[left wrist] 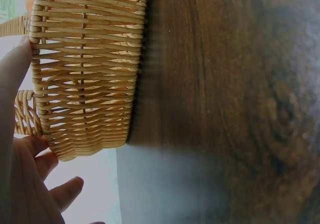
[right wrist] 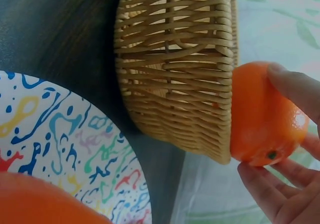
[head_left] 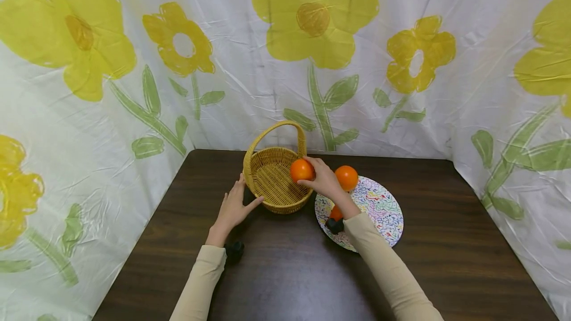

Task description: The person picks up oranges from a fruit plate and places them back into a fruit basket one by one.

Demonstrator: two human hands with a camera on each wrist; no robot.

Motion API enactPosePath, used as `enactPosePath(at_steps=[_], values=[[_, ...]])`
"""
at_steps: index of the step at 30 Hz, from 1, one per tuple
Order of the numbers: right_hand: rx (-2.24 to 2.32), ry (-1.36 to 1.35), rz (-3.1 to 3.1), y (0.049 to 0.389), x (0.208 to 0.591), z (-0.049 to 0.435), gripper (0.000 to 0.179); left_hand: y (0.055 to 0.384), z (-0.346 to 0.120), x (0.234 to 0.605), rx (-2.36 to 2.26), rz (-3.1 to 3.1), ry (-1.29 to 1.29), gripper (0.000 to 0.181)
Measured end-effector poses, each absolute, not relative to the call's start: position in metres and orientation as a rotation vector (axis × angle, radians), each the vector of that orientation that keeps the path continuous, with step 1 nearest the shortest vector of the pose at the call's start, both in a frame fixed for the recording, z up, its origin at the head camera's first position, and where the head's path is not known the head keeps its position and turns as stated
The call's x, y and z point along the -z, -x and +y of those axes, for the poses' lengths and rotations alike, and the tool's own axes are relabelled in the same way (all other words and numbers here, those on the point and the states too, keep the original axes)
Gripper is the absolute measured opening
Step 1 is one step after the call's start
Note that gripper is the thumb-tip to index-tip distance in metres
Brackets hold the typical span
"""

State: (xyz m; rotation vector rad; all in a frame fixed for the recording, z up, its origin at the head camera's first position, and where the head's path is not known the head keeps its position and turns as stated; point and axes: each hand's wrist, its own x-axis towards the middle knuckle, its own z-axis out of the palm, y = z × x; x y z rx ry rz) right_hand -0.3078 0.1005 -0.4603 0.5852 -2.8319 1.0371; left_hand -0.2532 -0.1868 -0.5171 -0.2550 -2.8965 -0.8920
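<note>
A yellow wicker basket [head_left: 280,208] with a tall arched handle stands upright near the back of the table, its inside bare. My left hand [head_left: 233,207] rests against its left side, fingers spread and thumb along the front. In the left wrist view the thumb [left wrist: 17,59] lies at the basket's rim. My right hand [head_left: 325,181] grips an orange [head_left: 301,170] between thumb and fingers, over the basket's right rim. The right wrist view shows this orange [right wrist: 265,114] at rim height, its small green stem end visible.
To the basket's right lies a round white plate [head_left: 388,212] with a multicoloured squiggle pattern. Another orange [head_left: 346,178] is at its back edge, and one more [head_left: 336,212] sits partly hidden by the right wrist. Behind the dark wooden table [head_left: 450,222] hangs a flowered curtain [head_left: 241,93].
</note>
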Motion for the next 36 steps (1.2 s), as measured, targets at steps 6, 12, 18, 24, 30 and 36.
enactPosePath(at_steps=[6, 12, 18, 24, 30, 36], values=[[-0.995, -0.587, -2.86, 0.314, 0.465, 0.095, 0.076, 0.253, -0.187, 0.516, 0.901, -2.9, 0.242, 0.096], [-0.966, -0.573, -2.878, 0.32, 0.468, 0.089, 0.076, 0.252, -0.186, 0.515, 0.93, -2.9, 0.222, 0.095], [-0.895, -0.563, -2.916, 0.322, 0.472, 0.085, 0.076, 0.252, -0.186, 0.515, 0.939, -2.903, 0.228, 0.096], [-0.861, -0.576, -2.914, 0.322, 0.473, 0.079, 0.076, 0.251, -0.186, 0.515, 0.954, -2.905, 0.23, 0.095], [-0.806, -0.562, -2.938, 0.323, 0.476, 0.077, 0.075, 0.251, -0.185, 0.515, 0.968, -2.886, 0.24, 0.095], [-0.785, -0.57, -2.908, 0.328, 0.48, 0.076, 0.075, 0.252, -0.185, 0.516, 0.956, -2.893, 0.236, 0.094]])
